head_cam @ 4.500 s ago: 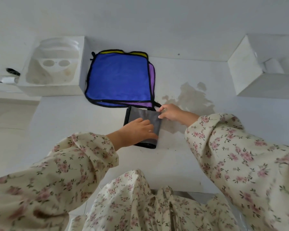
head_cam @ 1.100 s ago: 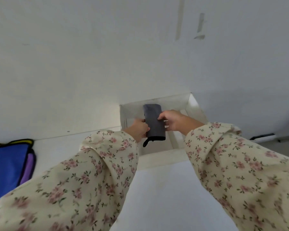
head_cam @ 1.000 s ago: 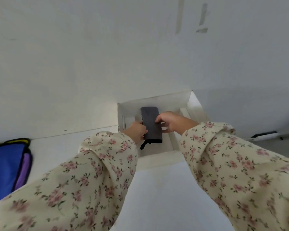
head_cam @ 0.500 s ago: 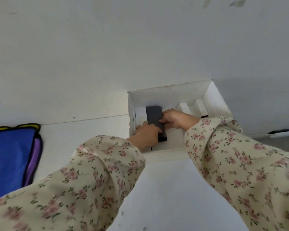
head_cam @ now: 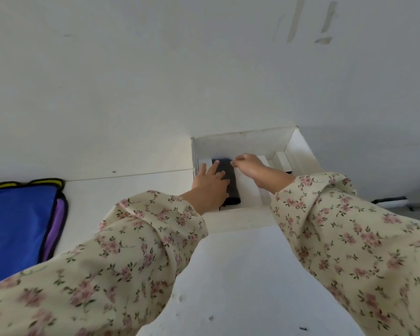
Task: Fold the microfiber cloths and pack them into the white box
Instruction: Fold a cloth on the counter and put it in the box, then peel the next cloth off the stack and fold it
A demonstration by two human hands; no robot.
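Here the folded dark grey cloth lies inside the white box, at about one o'clock from the centre of the view, pushed toward the box's nine o'clock wall, probably to leave room beside it. The left hand rests flat on it with fingers spread, its grip open and pressing rather than clasping, likely to keep the fold from springing up. The right hand touches the cloth's top corner with curled fingertips; whether it pinches the fabric I cannot tell. At nine o'clock on the tabletop waits the blue cloth over a purple one. No writing or label is readable
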